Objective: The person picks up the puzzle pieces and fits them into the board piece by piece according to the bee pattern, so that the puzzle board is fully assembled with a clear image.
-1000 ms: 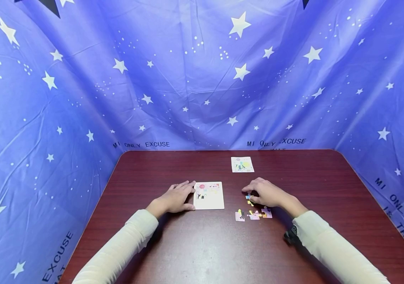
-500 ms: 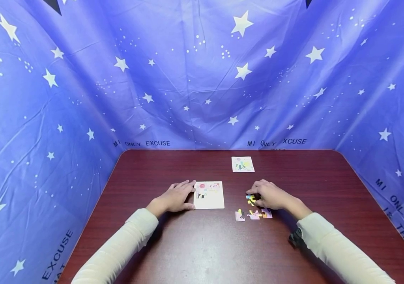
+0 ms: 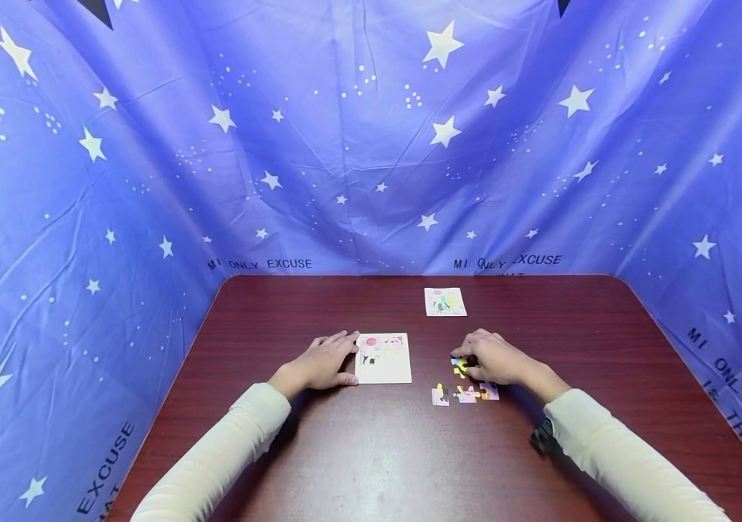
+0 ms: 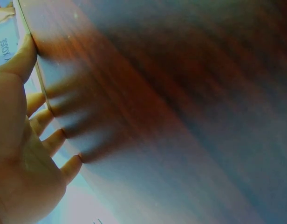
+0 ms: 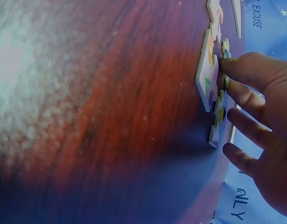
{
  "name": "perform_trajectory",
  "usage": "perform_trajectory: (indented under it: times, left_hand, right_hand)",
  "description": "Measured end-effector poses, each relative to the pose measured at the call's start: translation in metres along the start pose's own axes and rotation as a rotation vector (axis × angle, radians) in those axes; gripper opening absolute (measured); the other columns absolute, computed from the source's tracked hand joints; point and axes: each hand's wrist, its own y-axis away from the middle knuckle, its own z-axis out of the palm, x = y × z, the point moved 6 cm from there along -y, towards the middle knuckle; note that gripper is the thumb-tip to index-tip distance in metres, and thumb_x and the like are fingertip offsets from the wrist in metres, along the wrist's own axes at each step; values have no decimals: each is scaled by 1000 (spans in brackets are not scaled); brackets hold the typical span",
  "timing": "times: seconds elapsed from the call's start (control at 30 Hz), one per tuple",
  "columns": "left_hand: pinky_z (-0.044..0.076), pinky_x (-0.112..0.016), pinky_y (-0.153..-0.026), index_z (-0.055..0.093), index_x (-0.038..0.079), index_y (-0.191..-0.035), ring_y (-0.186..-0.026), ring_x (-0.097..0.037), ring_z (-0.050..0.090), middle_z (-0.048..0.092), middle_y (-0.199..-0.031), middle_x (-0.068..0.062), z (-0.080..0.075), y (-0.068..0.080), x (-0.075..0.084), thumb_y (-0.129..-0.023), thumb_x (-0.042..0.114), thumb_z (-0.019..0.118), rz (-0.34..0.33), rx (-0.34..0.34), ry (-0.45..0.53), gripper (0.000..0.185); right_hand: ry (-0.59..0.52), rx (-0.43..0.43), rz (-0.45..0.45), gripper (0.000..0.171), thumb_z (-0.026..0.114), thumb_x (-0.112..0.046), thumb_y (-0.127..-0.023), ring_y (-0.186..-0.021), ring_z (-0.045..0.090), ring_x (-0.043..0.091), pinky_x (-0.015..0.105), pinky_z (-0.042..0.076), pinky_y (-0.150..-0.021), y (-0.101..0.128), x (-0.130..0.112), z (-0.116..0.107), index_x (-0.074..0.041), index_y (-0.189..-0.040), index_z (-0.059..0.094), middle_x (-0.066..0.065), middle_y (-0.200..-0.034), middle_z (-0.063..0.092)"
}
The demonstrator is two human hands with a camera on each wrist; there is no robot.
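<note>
A white square puzzle board lies on the table, with a few joined pieces in its upper part. My left hand rests flat at its left side, fingertips and thumb at the edge. To the right, my right hand pinches a yellow, black and blue puzzle piece between thumb and fingers, low over the table. The right wrist view shows this puzzle piece edge-on at the thumb tip. Just nearer lie a pink piece with black and yellow, a pink-yellow piece and a purple piece.
A printed picture card lies farther back, beyond the right hand. The dark red wooden table meets a blue star-printed curtain at its back and sides. A black device sits at the right wrist.
My right hand has drawn slightly right, its fingers closing toward the thumb around the yellow and black puzzle piece, now more visible. My left hand and the board have stayed put.
</note>
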Motion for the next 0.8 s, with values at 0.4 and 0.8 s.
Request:
perform_trajectory:
  times: [0.4,0.8]
  left_hand:
    - [30,-59,-119,53,13,-138,-155,-33,29,30,-168,-9,-1,1,0,-92,54,68,-1,0,12,64]
    - [30,-59,-118,53,12,-139,-155,-33,29,31,-168,-9,0,0,0,-92,55,67,6,11,14,65]
  right_hand:
    - [-26,64,-1,38,79,-16,-77,-102,61,26,47,50,-81,-4,-2,-2,-13,-115,78,-2,-99,72]
    - [-71,120,-69,35,77,-15,-78,-100,60,25,47,48,-80,-18,-17,-3,-16,-113,79,-4,-93,69]
